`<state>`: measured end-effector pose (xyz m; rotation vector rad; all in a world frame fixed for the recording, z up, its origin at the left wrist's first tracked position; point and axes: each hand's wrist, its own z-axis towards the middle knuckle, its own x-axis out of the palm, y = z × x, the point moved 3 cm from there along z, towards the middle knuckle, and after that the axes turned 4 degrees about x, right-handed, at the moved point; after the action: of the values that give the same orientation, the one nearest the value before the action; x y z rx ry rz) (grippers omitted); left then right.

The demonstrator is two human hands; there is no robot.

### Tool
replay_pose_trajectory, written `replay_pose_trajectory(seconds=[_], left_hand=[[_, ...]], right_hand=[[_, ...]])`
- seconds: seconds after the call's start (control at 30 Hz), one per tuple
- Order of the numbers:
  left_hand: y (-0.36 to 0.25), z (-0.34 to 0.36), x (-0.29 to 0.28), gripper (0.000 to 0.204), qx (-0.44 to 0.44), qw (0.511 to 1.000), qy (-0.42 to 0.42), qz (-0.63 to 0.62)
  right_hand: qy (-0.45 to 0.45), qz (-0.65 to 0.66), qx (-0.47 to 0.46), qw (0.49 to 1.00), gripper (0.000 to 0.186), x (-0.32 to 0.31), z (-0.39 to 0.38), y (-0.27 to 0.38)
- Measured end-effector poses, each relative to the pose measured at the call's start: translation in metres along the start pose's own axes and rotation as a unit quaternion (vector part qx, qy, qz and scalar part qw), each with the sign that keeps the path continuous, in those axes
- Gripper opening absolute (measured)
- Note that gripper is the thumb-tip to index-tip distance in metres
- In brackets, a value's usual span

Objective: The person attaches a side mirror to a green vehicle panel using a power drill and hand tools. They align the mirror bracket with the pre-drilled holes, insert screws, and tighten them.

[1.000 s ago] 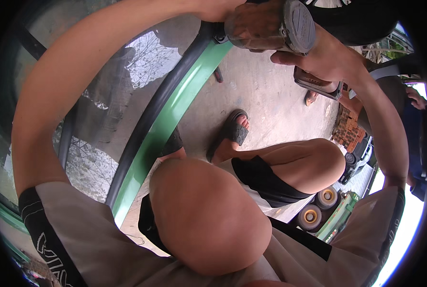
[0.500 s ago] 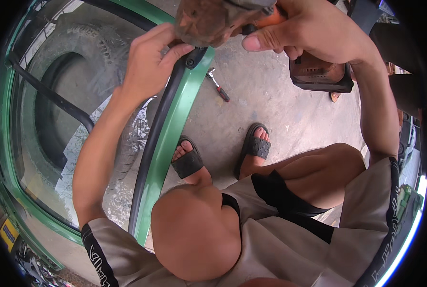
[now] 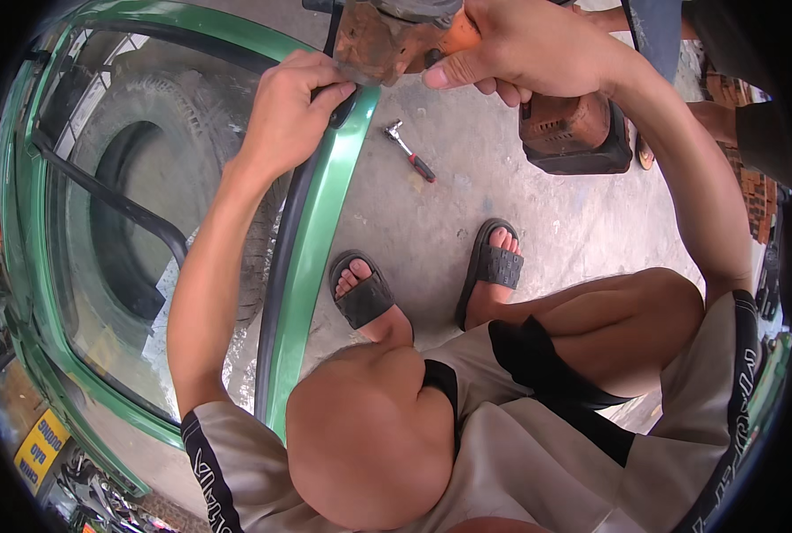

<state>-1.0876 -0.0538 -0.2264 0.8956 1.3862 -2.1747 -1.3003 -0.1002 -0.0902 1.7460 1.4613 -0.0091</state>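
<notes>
My right hand (image 3: 538,53) is wrapped round the handle of a dusty orange cordless power tool (image 3: 392,40). Its body lies level near the top edge, and the battery (image 3: 574,147) hangs below my hand. At the upper corner of a green-framed glass panel (image 3: 325,213), my left hand (image 3: 294,111) has thumb and fingers pinched together beside the tool's front end. Whatever sits between those fingers is hidden. Under them shows a small black fitting (image 3: 343,110) on the frame's corner. The tool's tip is out of sight.
A ratchet wrench (image 3: 411,153) with a red and black handle lies on the concrete floor. Behind the glass stands a large tyre (image 3: 183,115); a black bar (image 3: 112,191) crosses the pane. My sandalled feet are below, and another person's leg (image 3: 716,124) shows at the right.
The view has shifted, so the floor and ratchet wrench sit differently in it. Both hands stay at the frame's corner, and the tool still points toward my left hand.
</notes>
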Motion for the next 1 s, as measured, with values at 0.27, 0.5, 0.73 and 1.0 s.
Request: replay_pose_trajectory(seconds=[0.27,0.5,0.73,1.0], left_hand=[[0.005,-0.014,0.005,0.015,0.016,0.999,-0.051,0.006],[0.012,-0.014,0.005,0.016,0.011,0.999,-0.038,-0.004],[0.017,-0.006,-0.006,0.017,-0.002,1.000,0.020,-0.008],[0.037,0.027,-0.043,0.034,0.025,0.998,0.053,0.016]], right_hand=[[-0.046,-0.161,-0.013,0.986,0.028,0.008,0.007,0.009],[-0.025,-0.181,0.026,0.983,0.023,0.009,0.029,0.000],[0.040,-0.214,0.005,0.976,0.016,0.000,0.030,0.016],[0.008,-0.387,-0.033,0.921,0.035,0.002,0.044,0.044]])
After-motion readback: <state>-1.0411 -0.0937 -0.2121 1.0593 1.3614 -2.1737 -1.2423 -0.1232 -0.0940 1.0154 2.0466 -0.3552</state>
